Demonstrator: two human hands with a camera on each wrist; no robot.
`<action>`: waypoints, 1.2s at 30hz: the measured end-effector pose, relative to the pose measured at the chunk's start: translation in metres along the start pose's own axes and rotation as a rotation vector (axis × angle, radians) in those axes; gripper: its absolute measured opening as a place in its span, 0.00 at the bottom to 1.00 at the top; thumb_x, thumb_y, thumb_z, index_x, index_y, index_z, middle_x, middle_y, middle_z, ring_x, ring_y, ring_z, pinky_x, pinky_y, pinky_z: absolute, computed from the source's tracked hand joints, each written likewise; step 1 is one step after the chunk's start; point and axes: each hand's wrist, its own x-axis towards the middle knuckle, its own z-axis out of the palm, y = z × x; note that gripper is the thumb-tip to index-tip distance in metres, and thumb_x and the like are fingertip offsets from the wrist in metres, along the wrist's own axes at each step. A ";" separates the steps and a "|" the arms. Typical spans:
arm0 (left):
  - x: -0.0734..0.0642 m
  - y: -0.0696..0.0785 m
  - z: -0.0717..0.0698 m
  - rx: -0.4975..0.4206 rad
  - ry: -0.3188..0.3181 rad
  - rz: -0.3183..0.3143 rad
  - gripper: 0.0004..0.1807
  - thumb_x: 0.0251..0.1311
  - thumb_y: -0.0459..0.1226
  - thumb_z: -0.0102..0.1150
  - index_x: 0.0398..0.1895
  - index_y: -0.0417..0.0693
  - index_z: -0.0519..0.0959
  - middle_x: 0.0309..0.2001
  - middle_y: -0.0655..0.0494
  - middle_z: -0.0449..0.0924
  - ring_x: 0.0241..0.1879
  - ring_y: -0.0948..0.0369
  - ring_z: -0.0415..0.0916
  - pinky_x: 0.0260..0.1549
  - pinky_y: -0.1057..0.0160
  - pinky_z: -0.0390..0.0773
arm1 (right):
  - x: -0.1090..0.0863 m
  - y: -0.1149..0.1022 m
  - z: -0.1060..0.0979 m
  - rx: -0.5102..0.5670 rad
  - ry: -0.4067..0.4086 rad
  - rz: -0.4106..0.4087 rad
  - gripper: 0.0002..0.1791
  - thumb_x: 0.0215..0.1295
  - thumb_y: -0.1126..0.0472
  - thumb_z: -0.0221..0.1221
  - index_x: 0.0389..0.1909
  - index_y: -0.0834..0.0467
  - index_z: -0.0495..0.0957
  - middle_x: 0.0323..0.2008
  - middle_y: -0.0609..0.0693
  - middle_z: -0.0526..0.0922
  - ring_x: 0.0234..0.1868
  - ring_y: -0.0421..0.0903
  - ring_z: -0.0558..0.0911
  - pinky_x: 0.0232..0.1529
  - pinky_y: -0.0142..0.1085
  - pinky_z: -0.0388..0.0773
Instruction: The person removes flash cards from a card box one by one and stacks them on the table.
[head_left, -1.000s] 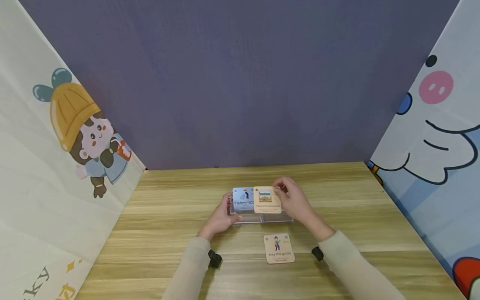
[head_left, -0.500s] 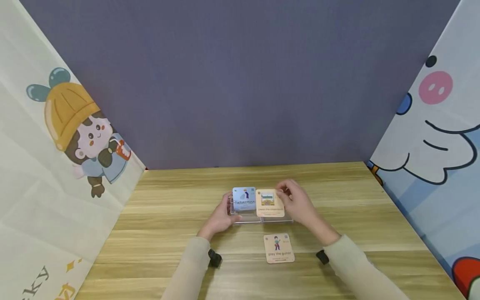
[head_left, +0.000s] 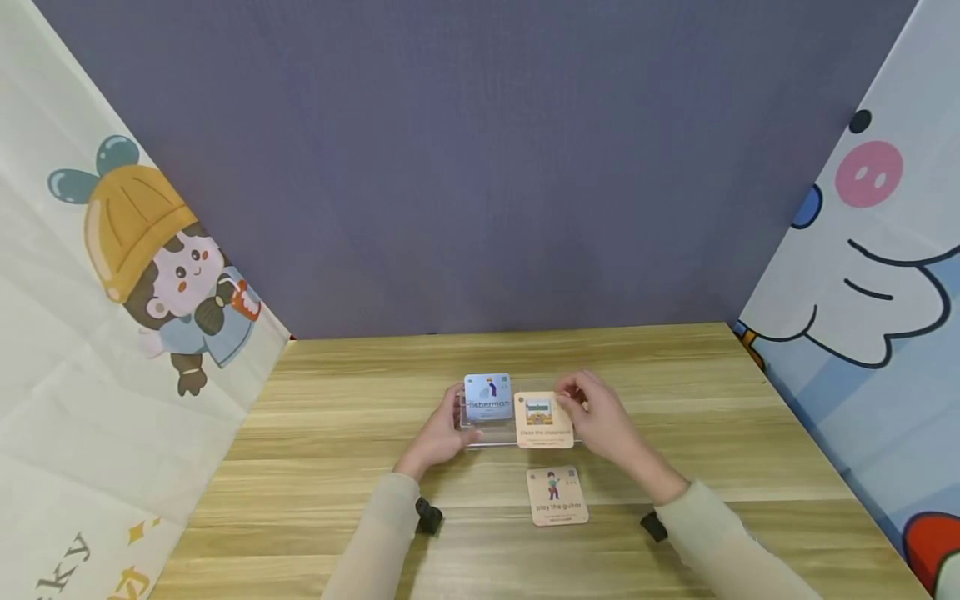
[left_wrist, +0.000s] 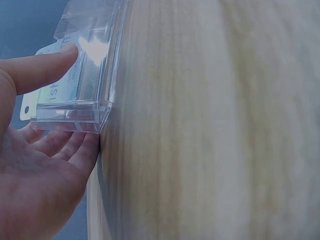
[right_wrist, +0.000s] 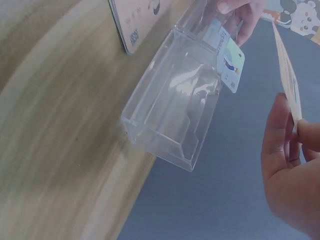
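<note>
My left hand [head_left: 435,442] grips the left end of a clear plastic card holder [right_wrist: 165,90], thumb [left_wrist: 45,67] over its front and fingers at its end wall. A blue "fisherman" card [head_left: 487,397] stands in the holder's left compartment. Between thumb and fingers, my right hand [head_left: 600,421] pinches a cream "clean the classroom" card [head_left: 544,421] by its right edge. In the right wrist view that card [right_wrist: 287,75] is seen nearly edge-on, apart from the holder, whose right compartment has nothing in it. Nearer the body, a "play the guitar" card [head_left: 557,497] lies face up.
The wood-grain table [head_left: 330,467] runs back to a grey-blue panel [head_left: 480,167]. Cartoon-printed white sheets flank it, one on the left [head_left: 45,317] and one on the right [head_left: 915,67]. Black straps with small dark blocks sit at both wrists.
My right hand has moved the "clean the classroom" card right and toward the body, uncovering the whole "fisherman" card. My left hand and the holder stay in place.
</note>
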 end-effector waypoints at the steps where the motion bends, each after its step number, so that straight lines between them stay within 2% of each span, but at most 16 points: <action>1: 0.000 0.000 0.000 0.002 0.000 0.000 0.54 0.54 0.32 0.73 0.79 0.45 0.50 0.65 0.38 0.70 0.65 0.41 0.70 0.68 0.42 0.66 | -0.001 0.000 0.000 -0.002 -0.001 0.009 0.06 0.69 0.70 0.61 0.44 0.59 0.79 0.38 0.49 0.78 0.39 0.45 0.76 0.38 0.33 0.79; 11: 0.001 0.000 -0.001 0.008 -0.004 0.002 0.53 0.54 0.32 0.73 0.79 0.44 0.50 0.65 0.38 0.70 0.65 0.41 0.70 0.69 0.43 0.66 | -0.008 0.000 0.000 0.033 -0.009 0.060 0.05 0.70 0.69 0.60 0.44 0.59 0.79 0.39 0.50 0.77 0.38 0.46 0.76 0.36 0.34 0.78; 20: 0.002 -0.002 0.000 0.008 -0.011 0.005 0.53 0.55 0.31 0.72 0.79 0.44 0.50 0.63 0.39 0.72 0.64 0.43 0.72 0.68 0.45 0.68 | -0.018 0.004 -0.003 0.137 -0.035 0.138 0.05 0.71 0.72 0.58 0.43 0.61 0.78 0.38 0.55 0.76 0.36 0.50 0.77 0.17 0.35 0.79; 31: 0.002 -0.002 0.000 0.004 -0.007 0.006 0.53 0.54 0.30 0.72 0.79 0.43 0.49 0.64 0.39 0.71 0.64 0.42 0.71 0.68 0.45 0.68 | -0.029 0.006 -0.004 0.136 -0.068 0.182 0.05 0.71 0.71 0.58 0.44 0.61 0.77 0.37 0.54 0.76 0.33 0.48 0.76 0.17 0.35 0.79; 36: 0.003 -0.003 0.000 -0.005 -0.006 0.009 0.53 0.55 0.30 0.72 0.79 0.44 0.49 0.64 0.39 0.71 0.65 0.42 0.71 0.68 0.46 0.67 | -0.034 0.008 -0.002 0.155 -0.102 0.191 0.05 0.71 0.72 0.57 0.45 0.62 0.77 0.38 0.55 0.76 0.33 0.48 0.77 0.18 0.38 0.81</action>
